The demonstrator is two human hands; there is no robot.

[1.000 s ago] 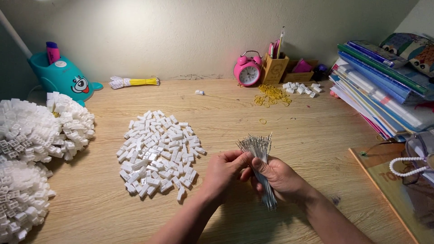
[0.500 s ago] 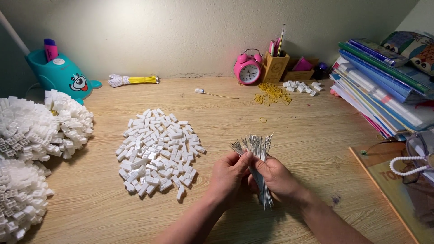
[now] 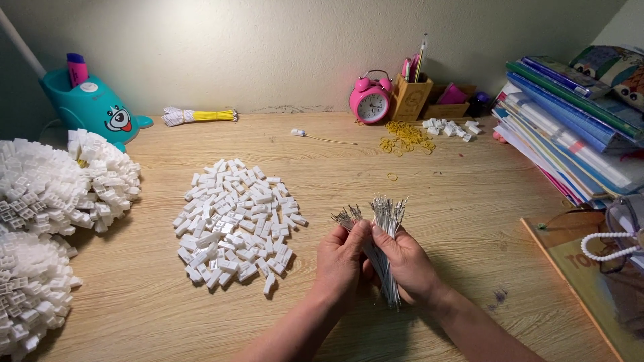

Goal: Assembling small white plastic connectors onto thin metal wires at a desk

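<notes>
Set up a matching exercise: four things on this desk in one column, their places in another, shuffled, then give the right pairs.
Things:
1. bundle of wires
2. pile of white connectors
3. pink alarm clock
4. stack of books

Places:
A. at the back by the wall, beside the pen holder
B. on the desk's right edge
C. held in the left hand and right hand
D. loose on the desk, left of the hands

Pairs: 1-C, 2-D, 3-A, 4-B

Bare forearms, no sleeves, unadorned fingers (image 3: 362, 231)
</notes>
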